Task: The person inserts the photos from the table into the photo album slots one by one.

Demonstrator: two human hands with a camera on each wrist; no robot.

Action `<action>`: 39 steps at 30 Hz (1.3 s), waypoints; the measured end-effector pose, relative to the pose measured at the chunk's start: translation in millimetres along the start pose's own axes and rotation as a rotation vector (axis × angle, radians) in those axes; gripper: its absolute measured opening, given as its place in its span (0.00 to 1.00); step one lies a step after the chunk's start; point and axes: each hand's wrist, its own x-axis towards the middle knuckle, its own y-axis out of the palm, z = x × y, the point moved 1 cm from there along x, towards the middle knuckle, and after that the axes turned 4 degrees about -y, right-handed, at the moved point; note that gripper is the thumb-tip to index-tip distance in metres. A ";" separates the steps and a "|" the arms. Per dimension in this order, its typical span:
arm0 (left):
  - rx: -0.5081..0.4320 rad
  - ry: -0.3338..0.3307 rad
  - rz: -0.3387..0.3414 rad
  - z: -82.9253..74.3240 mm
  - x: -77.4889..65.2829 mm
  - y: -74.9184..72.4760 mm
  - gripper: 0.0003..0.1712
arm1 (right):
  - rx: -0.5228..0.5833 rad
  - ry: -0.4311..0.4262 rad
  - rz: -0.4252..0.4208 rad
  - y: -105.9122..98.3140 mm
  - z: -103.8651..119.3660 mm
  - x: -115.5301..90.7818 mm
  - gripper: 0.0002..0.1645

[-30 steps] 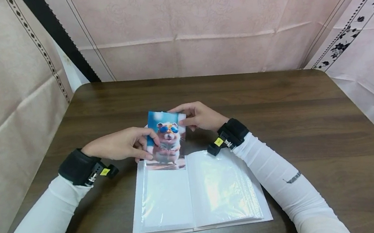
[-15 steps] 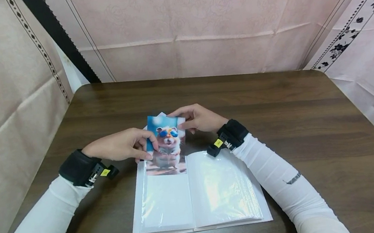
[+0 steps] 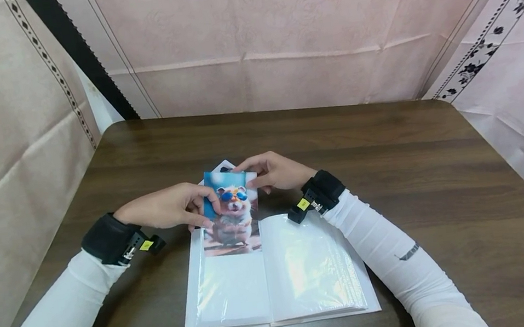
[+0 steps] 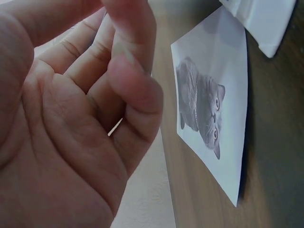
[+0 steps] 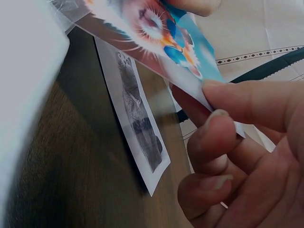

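Observation:
A photo (image 3: pixel 234 228) of a hamster in blue sunglasses stands partly inside the top of the left clear pocket of an open photo album (image 3: pixel 315 267). My right hand (image 3: pixel 275 171) pinches its upper right edge between thumb and fingers, as the right wrist view also shows for this photo (image 5: pixel 156 33). At its left edge my left hand (image 3: pixel 173 205) holds it with curled fingers, the index finger over its face and the thumb near the pocket's mouth. In the left wrist view, the fingers of the left hand (image 4: pixel 90 95) hide what lies between them.
A second photo, a grey cat print (image 4: pixel 204 104), lies on the wooden table (image 3: pixel 387 136) behind the album; in the head view just its white corner (image 3: pixel 225 164) shows past the hamster photo. Pale curtains (image 3: pixel 303 25) hang beyond the table's far edge.
The hamster photo has slid down toward me, deeper into the left pocket. My right hand has come down with it, while my left hand has barely moved. More of the cat print's corner shows.

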 end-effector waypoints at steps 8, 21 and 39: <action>-0.006 0.005 0.007 1.2 -1.3 1.7 0.16 | -0.045 0.031 0.022 4.0 -1.0 1.0 0.26; 0.000 -0.002 0.003 3.6 1.5 2.2 0.22 | -0.077 0.052 0.046 4.7 -2.1 1.0 0.25; -0.111 -0.051 -0.027 0.9 2.8 3.2 0.54 | -0.066 0.049 0.068 2.5 1.1 1.8 0.21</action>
